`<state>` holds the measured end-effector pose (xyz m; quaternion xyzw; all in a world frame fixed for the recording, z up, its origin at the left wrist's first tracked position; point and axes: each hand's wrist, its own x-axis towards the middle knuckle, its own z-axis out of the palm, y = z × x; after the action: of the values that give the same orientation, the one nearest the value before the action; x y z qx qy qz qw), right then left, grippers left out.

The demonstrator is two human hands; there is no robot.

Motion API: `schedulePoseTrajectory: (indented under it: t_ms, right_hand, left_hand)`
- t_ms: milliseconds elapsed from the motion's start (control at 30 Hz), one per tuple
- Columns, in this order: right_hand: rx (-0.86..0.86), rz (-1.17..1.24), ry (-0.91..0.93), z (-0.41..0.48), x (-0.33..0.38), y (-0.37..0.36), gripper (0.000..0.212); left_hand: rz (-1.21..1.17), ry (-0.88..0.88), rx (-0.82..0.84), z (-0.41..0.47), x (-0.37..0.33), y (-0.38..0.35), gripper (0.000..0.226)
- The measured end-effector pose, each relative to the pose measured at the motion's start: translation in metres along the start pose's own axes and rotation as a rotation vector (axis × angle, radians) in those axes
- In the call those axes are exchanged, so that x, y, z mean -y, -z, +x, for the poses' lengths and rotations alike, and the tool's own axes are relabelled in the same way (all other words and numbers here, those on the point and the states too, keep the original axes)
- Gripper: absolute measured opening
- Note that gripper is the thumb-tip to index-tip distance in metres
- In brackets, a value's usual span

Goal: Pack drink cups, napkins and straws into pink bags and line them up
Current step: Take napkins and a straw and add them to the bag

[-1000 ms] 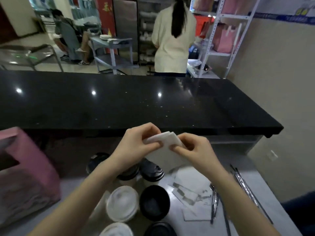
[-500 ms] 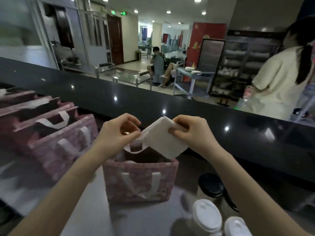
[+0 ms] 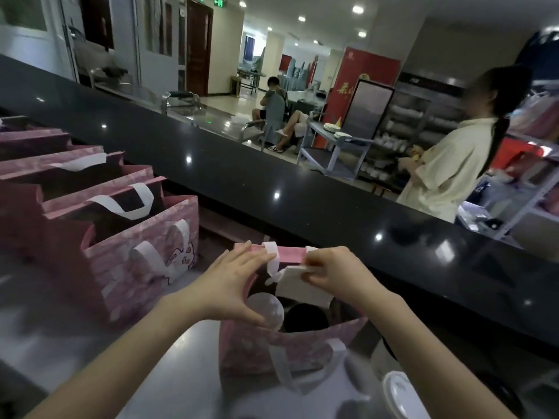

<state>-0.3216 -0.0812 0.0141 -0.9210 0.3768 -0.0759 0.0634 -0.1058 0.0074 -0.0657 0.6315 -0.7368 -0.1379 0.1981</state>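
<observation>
- Row of pink bags [image 3: 142,261]: standing upright at 9 to 10 o'clock of the hands on the grey worktop [image 3: 169,367], mouths up, white strap handles. The nearest one bears a white rabbit print [image 3: 181,258]. No lettering can be read on it.
- Left hand [image 3: 225,287]: fingers straight and spread wide across the mouth of the open bag [image 3: 272,346]. The fingertips touch the far rim beside its white handle [image 3: 272,257], and the thumb reaches toward the near rim.
- Open bag: pink with a pale pattern, upright at picture centre, mouth up, its long axis running 9 to 3 o'clock. Inside stand a white-lidded cup [image 3: 267,308] and, at its 3 o'clock, a black-lidded cup [image 3: 305,320].
- Napkin stack [image 3: 299,287]: white, folded flat, unprinted. It is tilted over the bag's mouth with its long edge running 10 to 4 o'clock.
- Right hand [image 3: 338,272]: fingers and thumb curled, pinching the stack's upper corner.
- Loose cup [image 3: 399,394]: white lid, at 5 o'clock of the bag.
- Black counter [image 3: 302,204]: glossy, beyond the bags.
- Red panel [image 3: 348,86]: at 1 o'clock, gold characters too blurred to read.
</observation>
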Motion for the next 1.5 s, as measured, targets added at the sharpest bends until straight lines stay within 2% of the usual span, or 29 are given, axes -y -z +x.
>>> schedulePoseTrajectory:
  t_ms: [100, 167, 367, 500, 533, 600, 700, 767, 833, 967, 1067, 1167, 1233, 1367, 1500]
  right_hand:
    - [0.248, 0.073, 0.016, 0.007, 0.002, -0.008, 0.005]
    - [0.344, 0.155, 0.024, 0.012, 0.002, -0.014, 0.005]
    - [0.435, 0.266, -0.050, 0.026, -0.004, -0.038, 0.007]
    - [0.627, 0.311, -0.019, 0.024, -0.011, -0.042, 0.011]
    - [0.628, 0.313, -0.014, 0.023, -0.012, -0.043, 0.011]
    - [0.511, 0.291, -0.036, 0.023, -0.017, -0.048, 0.015]
    - [0.322, 0.094, -0.054, 0.021, -0.022, -0.054, 0.043]
    - [0.304, 0.060, -0.029, 0.017, -0.024, -0.053, 0.055]
    - [0.311, 0.110, 0.007, 0.011, -0.027, -0.047, 0.059]
    - [0.233, 0.160, 0.061, -0.009, -0.041, -0.026, 0.048]
    - [0.118, 0.173, 0.081, -0.031, -0.064, -0.005, 0.041]
    - [-0.012, 0.231, 0.100, -0.066, -0.099, 0.014, 0.031]
    - [-0.066, 0.236, 0.073, -0.099, -0.130, 0.023, 0.028]
    - [-0.189, 0.208, -0.096, -0.182, -0.205, 0.033, 0.022]
    - [-0.277, 0.071, -0.460, -0.285, -0.288, 0.032, 0.015]
  left_hand:
    - [0.010, -0.008, 0.023, -0.001, 0.003, -0.001, 0.121]
    - [-0.003, -0.006, 0.032, 0.000, 0.005, -0.001, 0.122]
    - [-0.011, 0.004, 0.033, 0.002, 0.005, 0.001, 0.123]
    - [-0.014, 0.025, 0.047, 0.004, 0.001, 0.003, 0.124]
    - [-0.020, 0.029, 0.047, 0.004, 0.000, 0.003, 0.124]
    - [-0.029, 0.036, 0.050, 0.005, -0.003, 0.003, 0.124]
    - [-0.038, 0.068, 0.047, 0.006, -0.008, 0.003, 0.124]
    - [-0.037, 0.102, 0.041, 0.007, -0.012, 0.005, 0.122]
    - [-0.031, 0.130, 0.016, 0.008, -0.018, 0.006, 0.119]
    - [0.042, 0.196, -0.061, 0.014, -0.035, 0.009, 0.107]
    - [0.191, 0.240, -0.185, 0.027, -0.061, 0.009, 0.084]
    - [0.131, 0.117, -0.419, 0.048, -0.108, -0.002, 0.049]
    - [0.017, -0.016, -0.483, 0.066, -0.152, -0.017, 0.028]
    - [-0.190, -0.219, -0.339, 0.113, -0.254, -0.068, 0.014]
    - [-0.261, -0.361, -0.078, 0.157, -0.351, -0.147, 0.008]
